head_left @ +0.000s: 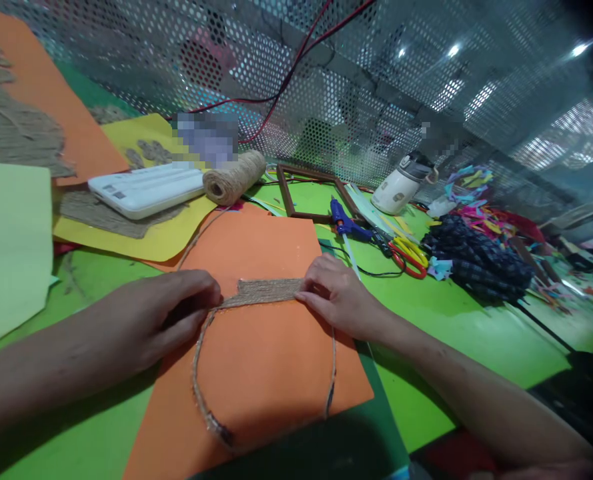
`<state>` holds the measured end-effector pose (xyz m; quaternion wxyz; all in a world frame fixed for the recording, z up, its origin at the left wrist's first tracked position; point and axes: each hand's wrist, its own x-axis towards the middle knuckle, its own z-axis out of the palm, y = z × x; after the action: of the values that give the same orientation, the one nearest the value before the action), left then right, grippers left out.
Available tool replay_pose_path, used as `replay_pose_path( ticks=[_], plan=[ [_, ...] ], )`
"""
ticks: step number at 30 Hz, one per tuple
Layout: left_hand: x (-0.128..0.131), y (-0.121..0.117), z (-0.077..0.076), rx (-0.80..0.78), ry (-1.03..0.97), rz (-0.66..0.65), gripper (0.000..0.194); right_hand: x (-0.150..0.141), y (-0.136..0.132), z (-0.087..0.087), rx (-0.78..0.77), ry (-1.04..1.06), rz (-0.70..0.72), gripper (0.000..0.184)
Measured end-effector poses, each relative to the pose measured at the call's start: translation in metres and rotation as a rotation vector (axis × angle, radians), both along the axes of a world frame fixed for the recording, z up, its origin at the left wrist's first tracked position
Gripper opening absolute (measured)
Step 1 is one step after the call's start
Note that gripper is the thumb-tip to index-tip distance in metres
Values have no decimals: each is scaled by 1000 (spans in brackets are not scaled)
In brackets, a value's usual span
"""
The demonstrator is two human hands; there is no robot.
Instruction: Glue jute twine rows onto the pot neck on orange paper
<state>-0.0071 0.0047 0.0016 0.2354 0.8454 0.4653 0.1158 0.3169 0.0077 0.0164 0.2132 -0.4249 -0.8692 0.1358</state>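
Observation:
An orange sheet of paper lies before me, with a twine outline on it and a band of closely laid jute twine across its middle. At the band's left end, my left hand pinches the twine, its fingertips down near the paper. My right hand has thumb and fingers pinched at the band's right end. From the left hand a strand runs up to a roll of jute twine, which lies on its side behind the sheet. Under the orange sheet, a dark green sheet shows.
A white power bank-like device rests on yellow paper at left. Behind to the right are a blue glue gun, red-handled scissors, a brown frame and a white bottle. A perforated metal panel stands behind.

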Motion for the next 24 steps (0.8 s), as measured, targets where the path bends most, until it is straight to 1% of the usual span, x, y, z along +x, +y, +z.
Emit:
replay_pose_path(
  ticks=[3, 9, 14, 16, 22, 24],
  plan=[
    [3, 0, 4, -69, 21, -33, 31, 1, 0, 0, 3, -1, -4, 22],
    [6, -3, 10, -74, 20, -17, 30, 3, 2, 1, 3, 59, 55, 20],
    [7, -3, 9, -79, 29, -12, 30, -1, -1, 6, 65, -139, 15, 19],
    [8, -2, 10, -76, 33, -10, 31, -2, 0, 7, 71, -171, 24, 18],
    [11, -4, 13, -105, 53, 13, 36, 0, 6, 6, -16, -88, 38, 19],
    [11, -4, 13, -84, 42, 10, 36, 0, 7, 6, -29, -65, 34, 20]
  ],
)
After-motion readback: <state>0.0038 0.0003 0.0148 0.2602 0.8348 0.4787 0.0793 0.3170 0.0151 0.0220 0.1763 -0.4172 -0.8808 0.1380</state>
